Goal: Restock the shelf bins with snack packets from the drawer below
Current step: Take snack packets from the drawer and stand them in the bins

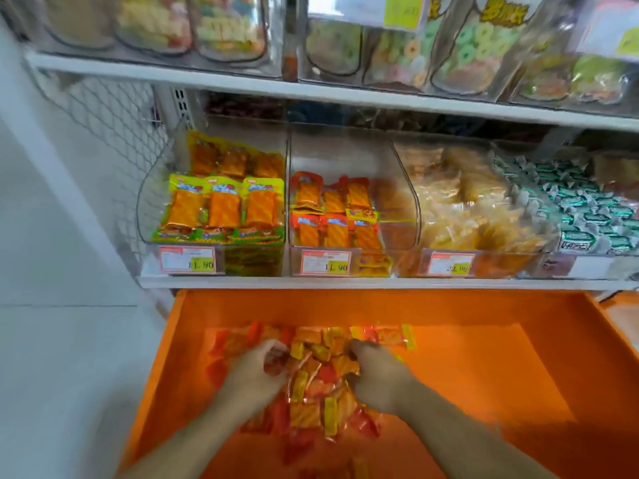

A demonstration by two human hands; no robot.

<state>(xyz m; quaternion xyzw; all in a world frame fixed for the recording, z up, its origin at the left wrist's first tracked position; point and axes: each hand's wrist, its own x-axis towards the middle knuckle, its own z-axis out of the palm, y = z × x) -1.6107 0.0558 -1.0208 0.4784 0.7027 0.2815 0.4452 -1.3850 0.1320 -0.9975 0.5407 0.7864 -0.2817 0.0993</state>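
A white shelving unit is seen from above and in front, with a mesh side panel at the left. Below its lower shelf an orange drawer is pulled out and occupies the lower half of the view.

On the upper shelf, clear tubs of mixed coloured sweets are ranged side by side. On the lower shelf four clear bins are set in a row. The leftmost bin is filled with yellow-and-green packets in neat rows. The second bin is stocked with red-and-orange packets at its front only; its back is bare. The third bin is heaped with pale golden packets, and the fourth with green-and-silver wrapped pieces. Price tags are fixed to the bin fronts.

In the drawer, a loose pile of snack packets, red, orange and yellow, is gathered near the centre-left of the floor; the right part of the floor is bare.

Both hands are sunk into this pile. The left hand is curled around a bunch of reddish packets. The right hand is clenched on packets at the pile's right edge, knuckles upward. The frame is motion-blurred, so individual fingers are not resolved.
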